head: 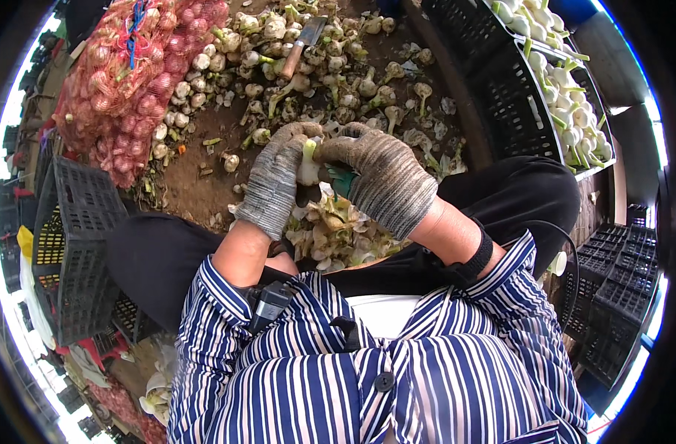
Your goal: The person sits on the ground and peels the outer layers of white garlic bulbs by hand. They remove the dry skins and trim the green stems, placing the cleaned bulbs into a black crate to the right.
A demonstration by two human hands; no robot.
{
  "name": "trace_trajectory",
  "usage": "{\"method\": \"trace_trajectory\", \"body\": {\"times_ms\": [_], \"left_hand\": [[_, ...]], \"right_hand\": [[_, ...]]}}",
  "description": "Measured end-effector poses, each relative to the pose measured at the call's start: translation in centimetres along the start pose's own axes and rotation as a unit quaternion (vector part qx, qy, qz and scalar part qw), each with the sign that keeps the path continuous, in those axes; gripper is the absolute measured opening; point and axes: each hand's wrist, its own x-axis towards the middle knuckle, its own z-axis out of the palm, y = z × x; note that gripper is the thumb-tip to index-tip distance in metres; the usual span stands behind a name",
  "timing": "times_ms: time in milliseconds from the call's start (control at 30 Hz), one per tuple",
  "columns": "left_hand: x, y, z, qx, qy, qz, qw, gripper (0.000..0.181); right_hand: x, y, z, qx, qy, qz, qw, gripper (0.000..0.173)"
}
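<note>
My left hand (274, 175), in a grey knit glove, holds a pale garlic bulb (307, 172) with a short cut green stem pointing up. From the other side, my gloved right hand (374, 169) brings its fingertips against the bulb. A green object (341, 180) shows under the curled fingers of that hand; most of it is hidden, so I cannot tell its kind. Beneath the hands lies a heap of papery garlic skins (343, 233) between my crossed legs. Ahead, soil-stained garlic bulbs (338, 94) cover the ground, and a wooden-handled cleaver (302, 47) rests on them.
Red mesh sacks (132, 83) of bulbs stand at the front left. Black plastic crates (515, 105) hold clean garlic (577, 116) at the right. More black crates stand by my left knee (82, 250) and at the lower right (615, 299).
</note>
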Motion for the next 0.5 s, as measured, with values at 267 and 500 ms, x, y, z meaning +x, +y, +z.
{"method": "trace_trajectory", "body": {"times_ms": [267, 500], "left_hand": [[1.0, -2.2, -1.0, 0.038, 0.061, -0.090, 0.993, 0.023], [4.0, -1.5, -0.9, -0.143, 0.086, -0.295, 0.941, 0.028]], "right_hand": [[0.9, -1.6, -1.1, -0.067, -0.134, 0.037, 0.988, 0.023], [0.3, -0.7, -1.1, 0.041, -0.005, 0.017, 0.999, 0.029]]}}
